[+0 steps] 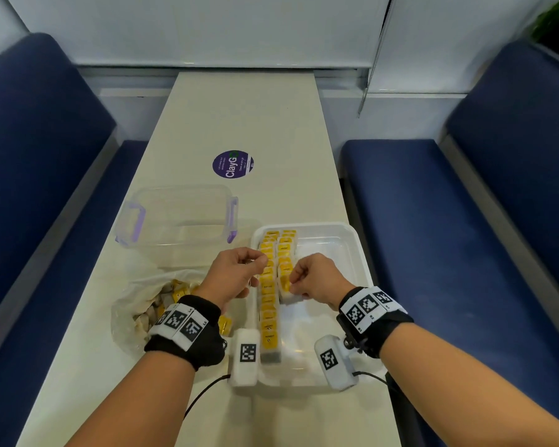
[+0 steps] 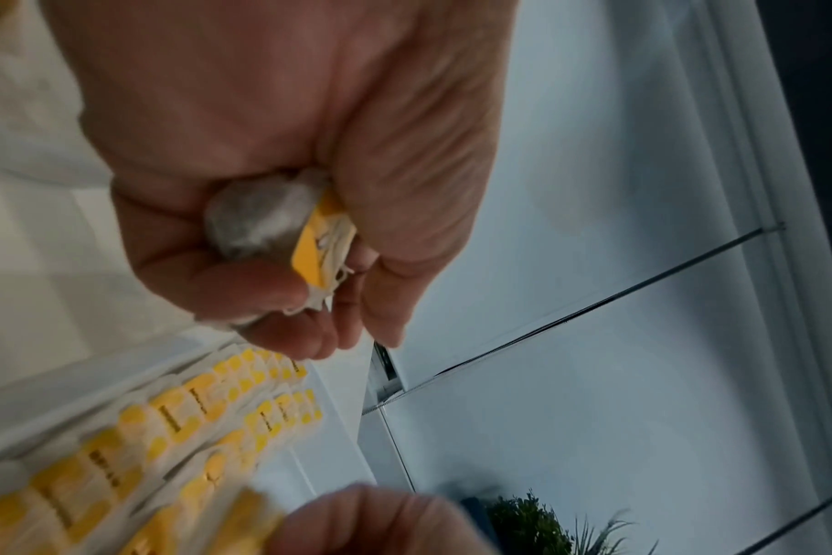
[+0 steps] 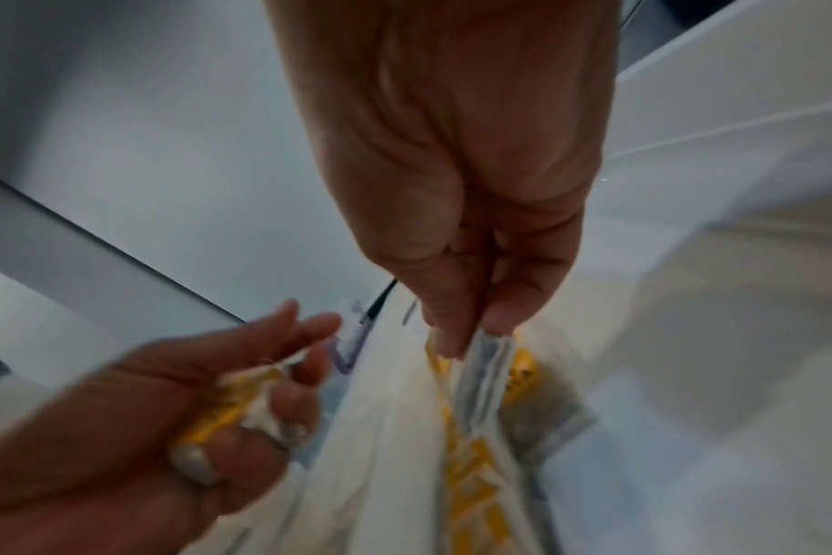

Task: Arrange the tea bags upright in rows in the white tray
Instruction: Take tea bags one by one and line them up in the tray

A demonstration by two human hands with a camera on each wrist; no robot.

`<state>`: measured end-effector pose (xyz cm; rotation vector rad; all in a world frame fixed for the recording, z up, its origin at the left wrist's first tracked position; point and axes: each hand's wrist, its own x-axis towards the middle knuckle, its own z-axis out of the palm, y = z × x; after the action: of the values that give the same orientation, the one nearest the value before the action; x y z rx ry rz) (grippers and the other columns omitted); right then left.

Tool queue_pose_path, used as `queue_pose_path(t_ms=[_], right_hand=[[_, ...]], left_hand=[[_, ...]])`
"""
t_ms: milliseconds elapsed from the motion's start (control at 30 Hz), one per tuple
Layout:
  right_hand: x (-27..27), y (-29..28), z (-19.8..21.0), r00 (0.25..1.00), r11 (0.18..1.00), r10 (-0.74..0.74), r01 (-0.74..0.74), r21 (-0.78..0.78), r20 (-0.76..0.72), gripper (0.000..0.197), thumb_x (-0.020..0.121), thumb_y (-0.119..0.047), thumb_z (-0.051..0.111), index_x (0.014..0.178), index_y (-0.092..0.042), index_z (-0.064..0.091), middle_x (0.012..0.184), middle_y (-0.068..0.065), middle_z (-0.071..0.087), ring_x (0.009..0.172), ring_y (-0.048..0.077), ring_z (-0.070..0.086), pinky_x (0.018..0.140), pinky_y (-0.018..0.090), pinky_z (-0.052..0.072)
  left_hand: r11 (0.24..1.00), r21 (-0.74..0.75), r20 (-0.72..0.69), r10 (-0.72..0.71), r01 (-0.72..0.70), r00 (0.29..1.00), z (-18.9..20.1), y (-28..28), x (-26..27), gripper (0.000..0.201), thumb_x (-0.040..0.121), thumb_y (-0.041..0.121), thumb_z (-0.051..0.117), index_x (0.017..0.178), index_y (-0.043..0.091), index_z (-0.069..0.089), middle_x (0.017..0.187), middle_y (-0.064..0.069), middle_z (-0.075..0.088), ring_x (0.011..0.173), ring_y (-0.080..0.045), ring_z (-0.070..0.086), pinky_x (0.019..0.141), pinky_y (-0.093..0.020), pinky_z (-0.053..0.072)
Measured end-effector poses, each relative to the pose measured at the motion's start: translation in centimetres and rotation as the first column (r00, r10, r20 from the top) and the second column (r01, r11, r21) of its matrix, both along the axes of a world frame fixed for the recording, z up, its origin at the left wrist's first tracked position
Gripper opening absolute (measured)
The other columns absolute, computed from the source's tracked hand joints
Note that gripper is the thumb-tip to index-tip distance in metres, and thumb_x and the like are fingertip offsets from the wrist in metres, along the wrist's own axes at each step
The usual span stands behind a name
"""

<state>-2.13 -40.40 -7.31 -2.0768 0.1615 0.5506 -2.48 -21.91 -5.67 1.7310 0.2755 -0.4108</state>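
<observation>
The white tray (image 1: 352, 240) sits at the table's near right and holds two rows of upright yellow-tagged tea bags (image 1: 268, 304). The left row runs the tray's full length; the right row (image 1: 286, 253) is shorter. My right hand (image 1: 296, 282) pinches the tea bag (image 1: 286, 290) at the near end of the right row, seen as tea bag (image 3: 483, 371) under its fingertips. My left hand (image 1: 255, 264) hovers over the left row with its fingers curled round a few loose tea bags (image 2: 281, 225).
A crumpled plastic bag (image 1: 136, 304) with several more tea bags lies left of the tray. An empty clear container (image 1: 178, 217) with purple clips stands behind it. A purple round sticker (image 1: 233, 164) marks the table's middle. Blue benches (image 1: 465, 237) flank the narrow table.
</observation>
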Motion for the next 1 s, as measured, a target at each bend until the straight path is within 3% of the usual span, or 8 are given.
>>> queue_pose_path(t_ms=[167, 300, 500, 633, 800, 900, 1000], right_hand=[[-0.2, 0.1, -1.6, 0.991, 0.997, 0.035, -0.044, -0.059, -0.133, 0.026, 0.070, 0.013, 0.071, 0.065, -0.010, 0.061, 0.066, 0.004, 0.061, 0.058, 0.016, 0.060, 0.067, 0.035, 0.060], [0.0, 0.8, -2.1, 0.989, 0.991, 0.069, -0.084, -0.107, -0.133, 0.028, 0.068, 0.012, 0.073, 0.063, -0.011, 0.058, 0.066, 0.004, 0.061, 0.055, 0.018, 0.061, 0.069, 0.040, 0.061], [0.4, 1.6, -2.4, 0.994, 0.971, 0.055, -0.076, -0.228, -0.097, 0.027, 0.066, 0.004, 0.074, 0.062, -0.015, 0.056, 0.072, 0.007, 0.063, 0.076, 0.031, 0.070, 0.072, 0.043, 0.060], [0.1, 1.6, -2.4, 0.991, 0.971, 0.053, -0.079, -0.224, -0.122, 0.031, 0.061, -0.004, 0.082, 0.063, -0.016, 0.053, 0.072, 0.007, 0.063, 0.061, 0.024, 0.064, 0.066, 0.037, 0.060], [0.0, 1.6, -2.7, 0.994, 0.963, 0.082, -0.099, -0.251, -0.077, 0.033, 0.062, -0.008, 0.084, 0.065, -0.017, 0.053, 0.079, 0.004, 0.063, 0.071, 0.018, 0.060, 0.075, 0.037, 0.059], [0.2, 1.7, -2.6, 0.994, 0.955, 0.086, -0.102, -0.280, -0.068, 0.030, 0.066, -0.006, 0.082, 0.066, -0.017, 0.054, 0.085, 0.006, 0.064, 0.080, 0.023, 0.066, 0.076, 0.037, 0.059], [0.3, 1.7, -2.5, 0.992, 0.948, 0.111, -0.126, -0.294, -0.067, 0.027, 0.067, -0.009, 0.081, 0.068, -0.018, 0.055, 0.083, 0.002, 0.061, 0.079, 0.021, 0.062, 0.071, 0.031, 0.057]], left_hand=[[1.000, -0.008, -0.024, -0.017, 0.017, 1.000, 0.2, 0.2, -0.1, 0.011, 0.092, 0.020, 0.067, 0.100, 0.013, 0.070, 0.079, 0.000, 0.064, 0.063, -0.012, 0.056, 0.051, -0.023, 0.040], [1.000, 0.003, -0.026, -0.004, 0.004, 1.000, 0.1, 0.4, -0.2, 0.011, 0.092, 0.019, 0.067, 0.101, 0.012, 0.070, 0.078, 0.000, 0.064, 0.063, -0.012, 0.056, 0.051, -0.022, 0.040], [1.000, 0.000, -0.033, 0.011, -0.011, 0.999, 0.2, 0.4, -0.2, 0.010, 0.093, 0.017, 0.066, 0.100, 0.011, 0.070, 0.077, -0.001, 0.063, 0.062, -0.011, 0.056, 0.050, -0.022, 0.041], [1.000, 0.007, -0.044, 0.010, -0.010, 0.999, 0.1, 0.4, -0.3, 0.009, 0.093, 0.017, 0.066, 0.099, 0.013, 0.070, 0.079, -0.002, 0.063, 0.063, -0.011, 0.056, 0.050, -0.022, 0.041], [1.000, 0.010, -0.058, 0.010, -0.010, 0.998, -0.1, 0.2, -0.2, 0.011, 0.093, 0.018, 0.065, 0.100, 0.012, 0.070, 0.081, -0.003, 0.064, 0.064, -0.011, 0.057, 0.052, -0.022, 0.042], [0.999, -0.021, -0.071, 0.027, -0.029, 0.997, -0.1, 0.1, -0.2, 0.015, 0.095, 0.025, 0.063, 0.100, 0.012, 0.068, 0.085, -0.004, 0.064, 0.065, -0.012, 0.057, 0.053, -0.023, 0.042], [0.988, -0.101, -0.114, 0.103, -0.115, 0.988, 0.3, -0.1, -0.2, 0.033, 0.099, 0.042, 0.054, 0.104, 0.011, 0.066, 0.086, -0.005, 0.063, 0.067, -0.015, 0.057, 0.053, -0.024, 0.042]])
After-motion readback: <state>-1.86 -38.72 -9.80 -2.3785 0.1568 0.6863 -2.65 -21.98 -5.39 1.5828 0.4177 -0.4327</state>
